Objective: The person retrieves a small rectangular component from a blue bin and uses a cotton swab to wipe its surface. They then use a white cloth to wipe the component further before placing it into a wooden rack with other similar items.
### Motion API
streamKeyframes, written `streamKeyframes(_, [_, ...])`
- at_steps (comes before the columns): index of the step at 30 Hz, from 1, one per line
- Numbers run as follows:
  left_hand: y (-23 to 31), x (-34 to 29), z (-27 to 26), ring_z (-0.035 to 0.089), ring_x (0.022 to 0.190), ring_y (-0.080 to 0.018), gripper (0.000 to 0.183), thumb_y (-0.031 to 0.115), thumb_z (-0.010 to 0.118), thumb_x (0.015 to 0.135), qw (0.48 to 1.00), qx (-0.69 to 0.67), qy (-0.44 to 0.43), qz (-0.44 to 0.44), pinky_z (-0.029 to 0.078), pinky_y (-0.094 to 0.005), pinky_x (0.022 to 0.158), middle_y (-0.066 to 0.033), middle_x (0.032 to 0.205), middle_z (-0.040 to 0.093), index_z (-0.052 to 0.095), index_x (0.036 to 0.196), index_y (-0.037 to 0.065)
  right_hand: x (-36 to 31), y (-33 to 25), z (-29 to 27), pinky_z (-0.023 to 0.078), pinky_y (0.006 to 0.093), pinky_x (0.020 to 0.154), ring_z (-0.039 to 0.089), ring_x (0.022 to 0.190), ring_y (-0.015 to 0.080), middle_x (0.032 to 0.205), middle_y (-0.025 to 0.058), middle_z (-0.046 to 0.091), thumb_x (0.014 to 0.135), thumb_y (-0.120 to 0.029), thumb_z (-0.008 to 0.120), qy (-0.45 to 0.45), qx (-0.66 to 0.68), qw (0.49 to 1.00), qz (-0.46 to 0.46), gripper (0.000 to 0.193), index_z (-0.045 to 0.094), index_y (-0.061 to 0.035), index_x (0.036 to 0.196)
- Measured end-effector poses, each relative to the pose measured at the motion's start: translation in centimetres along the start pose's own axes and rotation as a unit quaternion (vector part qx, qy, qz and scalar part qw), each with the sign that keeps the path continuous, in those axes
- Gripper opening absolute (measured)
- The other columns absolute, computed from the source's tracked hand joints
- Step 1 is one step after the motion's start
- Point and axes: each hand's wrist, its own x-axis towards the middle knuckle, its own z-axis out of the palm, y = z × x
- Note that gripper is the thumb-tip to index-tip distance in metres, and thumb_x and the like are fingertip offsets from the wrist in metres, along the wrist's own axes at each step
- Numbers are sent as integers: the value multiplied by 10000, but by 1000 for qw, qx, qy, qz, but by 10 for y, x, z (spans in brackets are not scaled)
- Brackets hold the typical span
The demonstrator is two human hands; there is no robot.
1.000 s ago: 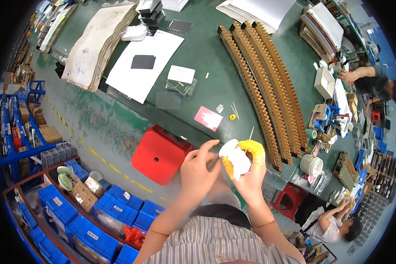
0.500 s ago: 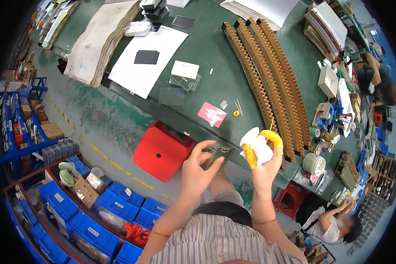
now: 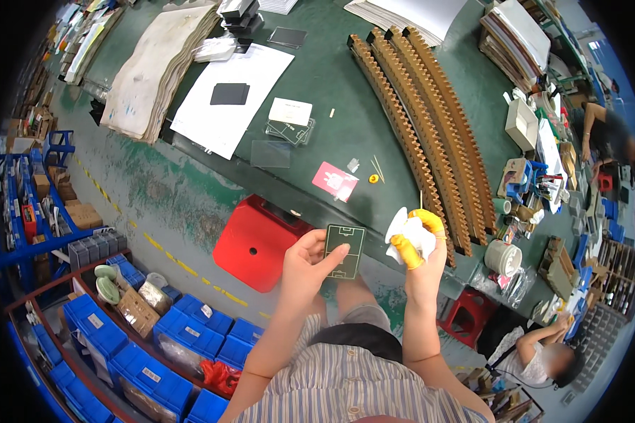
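Note:
A thin dark green plate (image 3: pixel 353 248), printed with white football-pitch lines, is pinched in my left hand (image 3: pixel 305 265), thumb across its face and fingers along its left edge. My right hand (image 3: pixel 425 276), to the right of the plate and apart from it, wears yellow finger covers (image 3: pixel 407 252). It is closed on a bunched white cloth (image 3: pixel 420 238). A thin stick (image 3: pixel 421 200) pokes up beside those covered fingers. Beyond my hands on the green table (image 3: pixel 296 194) lie a pink-and-white card (image 3: pixel 334 182), two thin sticks (image 3: pixel 378 168) and a small yellow ring-like thing (image 3: pixel 374 178).
Long curved notched wooden racks (image 3: pixel 430 134) stand on the table's right side. Similar pitch-printed plates (image 3: pixel 289 132) are stacked farther back under a white card. A red stool (image 3: pixel 257 243) is left of my hands. Blue bins (image 3: pixel 148 370) line the lower left. Another person (image 3: pixel 536 356) sits at right.
My left fingers have closed on the plate, which was tilted between spread fingers and now faces up squarely. My right hand has turned a little and lowered slightly with the cloth.

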Motion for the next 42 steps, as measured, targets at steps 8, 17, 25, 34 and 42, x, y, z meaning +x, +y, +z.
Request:
streamKeyframes(8, [-13,-6,10,617,748,-45,152,50,662,834,991,113,39,63,483,-194,646,-22,838,671,600,957,-14,-5,12,11,450,294,777,542,870,184,997,84,496,636,31,730,-24,-239,955,-177,472,517,-43,1052])
streamKeyframes(17, [-19,-10,17,642,747,-88,154,60,677,810,945,288,84,130,490,-228,672,-45,794,677,614,934,-4,-5,11,27,454,269,776,543,859,140,977,58,519,671,40,692,-42,-303,925,-226,430,499,-36,1049])
streamKeyframes(25, [-15,-11,11,621,760,-85,140,39,689,815,993,47,62,89,500,-234,688,-45,869,661,592,906,-5,8,19,2,473,274,770,559,887,148,987,55,519,718,24,702,-2,-99,994,-46,421,503,-47,1082])
streamKeyframes(34, [-13,0,17,619,825,-109,202,-33,647,821,990,-131,41,20,520,-252,733,-66,930,632,525,975,13,6,6,-17,475,255,780,563,908,120,1007,36,535,752,39,690,17,2,1000,-6,441,502,-55,1140])
streamKeyframes(42, [-17,4,19,604,813,-88,261,-40,676,792,992,-119,41,-8,502,-234,730,-40,901,616,535,1004,14,2,5,-36,479,254,766,557,901,121,1009,43,532,747,27,705,70,-11,996,-48,462,498,-57,1151])
